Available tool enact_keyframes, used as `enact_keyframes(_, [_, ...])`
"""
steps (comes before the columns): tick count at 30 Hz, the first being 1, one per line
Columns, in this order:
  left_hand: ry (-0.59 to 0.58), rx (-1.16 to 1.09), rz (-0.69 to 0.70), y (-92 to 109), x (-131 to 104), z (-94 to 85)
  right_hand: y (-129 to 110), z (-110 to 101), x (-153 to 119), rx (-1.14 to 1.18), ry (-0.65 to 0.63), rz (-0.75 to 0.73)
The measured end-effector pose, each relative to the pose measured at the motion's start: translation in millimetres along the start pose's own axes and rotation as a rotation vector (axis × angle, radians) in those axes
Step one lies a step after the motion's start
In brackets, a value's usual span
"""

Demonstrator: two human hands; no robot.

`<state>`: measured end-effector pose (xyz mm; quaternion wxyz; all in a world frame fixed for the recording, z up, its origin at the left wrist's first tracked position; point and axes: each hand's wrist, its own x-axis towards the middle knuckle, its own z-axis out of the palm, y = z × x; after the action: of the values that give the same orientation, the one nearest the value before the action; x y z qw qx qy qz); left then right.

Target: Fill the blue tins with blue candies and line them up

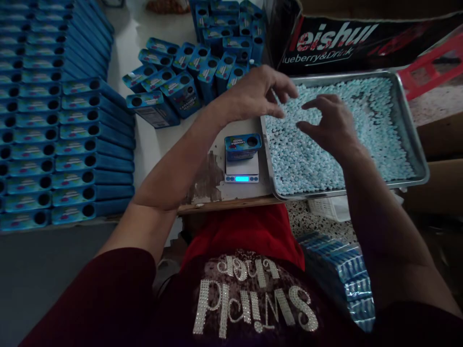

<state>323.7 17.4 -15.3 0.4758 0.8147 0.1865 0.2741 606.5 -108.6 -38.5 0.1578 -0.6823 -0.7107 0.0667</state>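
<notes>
While both hands are up at the tray [412, 126], the pale blue and white pellets [307, 161] lie below and around the fingers, spread in a layer with thinner patches toward the far right.

Left hand [258, 90]: over the tray's left rim, fingers bent and pointing right, thumb apart from them, moderate gap, nothing visible in it. Right hand [328, 123]: above the pellets, pointing left at the other hand, thumb and index spread with a clear gap, no pellet seen between them. Fingertips of the two hands are near each other, not touching. Can't tell whether any fingertip contacts the pellets.

Blue container [240, 148] stands on the scale [249, 169], just left of the tray and nearer the body than the left hand's fingers; neither hand touches it. Round dark opening at the right end of its top. Scale display lit blue, digits unreadable.

Loose group of similar containers [183, 94] beyond the left forearm on the surface [149, 150]; tight rows of containers [72, 161] at far left. Black carton [325, 46] right behind the tray.
</notes>
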Motion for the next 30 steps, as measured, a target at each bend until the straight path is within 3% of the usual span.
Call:
enact_keyframes(1, [-0.003,0.031,0.063,8.5,-2.0,1.4,4.3,-2.9,-11.4,0.023,0.029,0.022])
enact_keyframes(3, [0.107,0.120,0.131,21.2,-14.9,1.9,4.6,-3.9,-33.1,0.078,0.068,0.043])
enact_keyframes(6, [0.306,0.263,0.097,37.4,-52.5,0.3,-15.6,1.7,-52.4,0.150,0.045,0.049])
enact_keyframes(12, [0.595,0.284,-0.131,58.6,-148.5,12.4,-85.8,33.0,-47.2,-0.124,-0.280,-0.165])
enact_keyframes(15, [0.724,0.213,-0.169,46.9,-190.4,21.7,-110.9,56.0,-43.6,-0.298,-0.270,-0.194])
enact_keyframes(17, [0.786,0.148,-0.215,34.0,-213.9,26.6,-125.9,67.0,-42.0,-0.380,-0.244,-0.139])
enact_keyframes(23, [0.817,0.042,-0.288,6.2,-256.9,37.6,-170.2,71.4,-30.5,-0.635,-0.444,0.152])
enact_keyframes(26, [0.828,0.007,-0.294,-1.5,-265.3,45.4,-176.0,70.4,-28.8,-0.646,-0.439,0.165])
enact_keyframes(30, [0.809,-0.046,-0.311,-12.3,-269.1,57.9,-159.3,72.9,-39.8,-0.601,-0.351,0.105])
